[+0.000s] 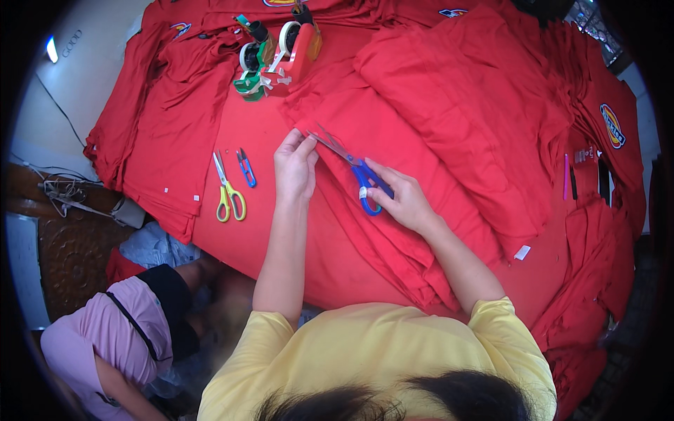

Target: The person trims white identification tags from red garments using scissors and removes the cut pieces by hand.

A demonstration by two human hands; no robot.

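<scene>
One pair of blue scissors [354, 161] clamped in our right hand [401, 196], blades parted over the red garments [428, 168]. Our left hand [295, 165] looks pinched together by the tips, can't tell on what: that close, a slip could nick skin or cloth. Yellow scissors [223, 188] lie left on the counter [263, 235].

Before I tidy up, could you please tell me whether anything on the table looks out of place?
Nothing looks clearly spilled or damaged. A white tag does stand out against the red garments, right of the right hand; I cannot tell whether it is loose or attached.
</scene>
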